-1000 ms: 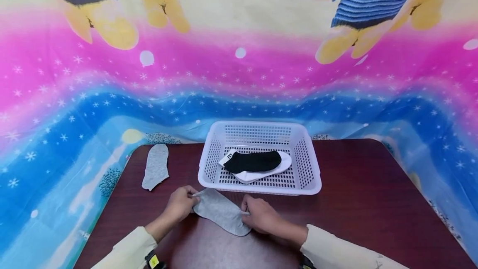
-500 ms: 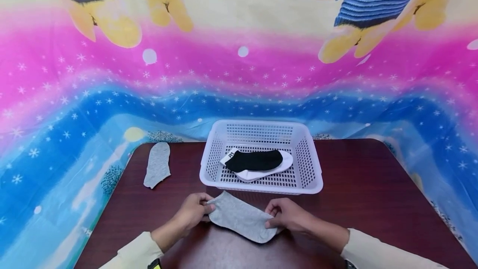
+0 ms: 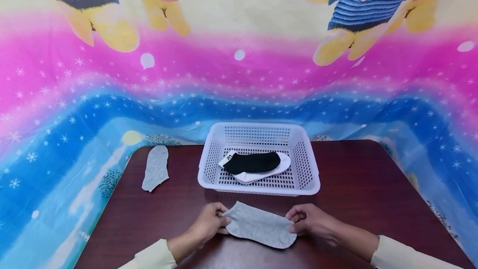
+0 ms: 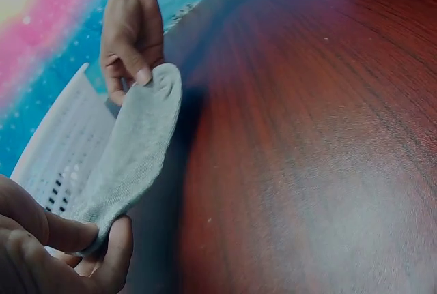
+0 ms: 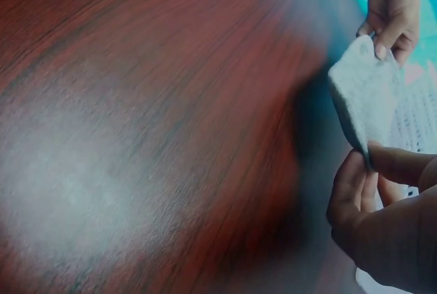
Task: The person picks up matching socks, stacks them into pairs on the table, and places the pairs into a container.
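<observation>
A grey sock (image 3: 261, 224) is stretched flat between both hands in front of the basket, raised a little off the table in the wrist views. My left hand (image 3: 207, 224) pinches its cuff end between thumb and fingers. At the toe end, my right hand (image 3: 313, 221) pinches the fabric the same way. The left wrist view shows the sock (image 4: 136, 144) running from the near left fingers to the right hand. Another grey sock (image 3: 156, 168) lies flat at the table's back left, apart from both hands.
A white perforated plastic basket (image 3: 257, 191) stands at the table's back middle. Inside it a black sock (image 3: 254, 162) with a white cuff lies over a white sock (image 3: 285, 162). The dark red table (image 3: 358, 194) meets a printed cloth backdrop (image 3: 239, 90) behind.
Both hands have moved right and slightly nearer with the grey sock between them. The sock now lies more level across the view. Basket and other socks stay put.
</observation>
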### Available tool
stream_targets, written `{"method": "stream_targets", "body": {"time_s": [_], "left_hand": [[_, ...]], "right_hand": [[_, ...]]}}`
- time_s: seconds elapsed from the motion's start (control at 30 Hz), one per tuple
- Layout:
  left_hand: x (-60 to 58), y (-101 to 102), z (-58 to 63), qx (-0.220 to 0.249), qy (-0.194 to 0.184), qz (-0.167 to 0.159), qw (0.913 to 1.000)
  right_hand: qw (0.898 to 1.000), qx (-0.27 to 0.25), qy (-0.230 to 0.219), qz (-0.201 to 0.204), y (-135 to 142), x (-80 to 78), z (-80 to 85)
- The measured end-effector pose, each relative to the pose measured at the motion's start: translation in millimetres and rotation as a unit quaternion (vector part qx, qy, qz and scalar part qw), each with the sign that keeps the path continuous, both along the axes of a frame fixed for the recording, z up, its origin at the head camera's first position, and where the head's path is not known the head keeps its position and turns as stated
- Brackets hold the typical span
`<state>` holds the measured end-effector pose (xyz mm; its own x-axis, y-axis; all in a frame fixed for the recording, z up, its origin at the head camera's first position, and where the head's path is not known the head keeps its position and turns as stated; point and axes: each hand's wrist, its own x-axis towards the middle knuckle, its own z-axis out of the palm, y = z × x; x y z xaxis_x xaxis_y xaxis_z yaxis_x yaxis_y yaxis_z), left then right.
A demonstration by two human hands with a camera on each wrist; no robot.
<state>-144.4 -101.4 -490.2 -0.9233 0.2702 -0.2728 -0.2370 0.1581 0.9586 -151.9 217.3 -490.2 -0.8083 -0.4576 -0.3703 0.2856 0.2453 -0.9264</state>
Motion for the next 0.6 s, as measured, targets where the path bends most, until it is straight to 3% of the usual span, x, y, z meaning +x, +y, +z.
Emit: {"method": "stream_targets", "body": {"time_s": [0.13, 0.33, 0.5, 0.6], "left_hand": [[1.4, 8, -6.8, -0.006, 0.006, -0.001, 1.0], [1.8, 17, -10.0, -0.033, 0.025, 0.015, 0.999], [0.3, 19, -10.6, -0.083, 0.05, 0.02, 0.9951], [-1.1, 19, -11.9, -0.132, 0.08, 0.013, 0.9879]], "right_hand": [[1.0, -0.002, -0.006, -0.024, 6, -1.3, -4.0], [0.997, 0.017, 0.037, -0.058, 12, -5.2, -5.3], [0.996, 0.018, 0.04, -0.073, 13, -7.0, -7.4], [0.996, 0.019, 0.04, -0.081, 13, -7.9, -9.6]]}}
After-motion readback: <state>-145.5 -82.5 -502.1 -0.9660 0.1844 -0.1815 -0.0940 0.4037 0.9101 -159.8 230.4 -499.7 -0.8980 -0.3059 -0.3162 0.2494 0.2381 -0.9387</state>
